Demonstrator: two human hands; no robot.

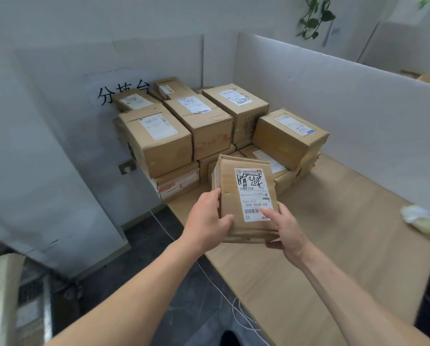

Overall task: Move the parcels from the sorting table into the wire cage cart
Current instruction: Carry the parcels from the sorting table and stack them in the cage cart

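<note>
Your left hand (pixel 206 218) and right hand (pixel 287 228) hold one parcel (pixel 227 186), fingers (pixel 271 213) curled round it; its label (pixel 252 193) reads "507-N705 A26".

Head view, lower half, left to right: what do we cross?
wire cage cart (blurred, at the frame edge) → left hand → held parcel → right hand → crumpled white material on the right of the table
</note>
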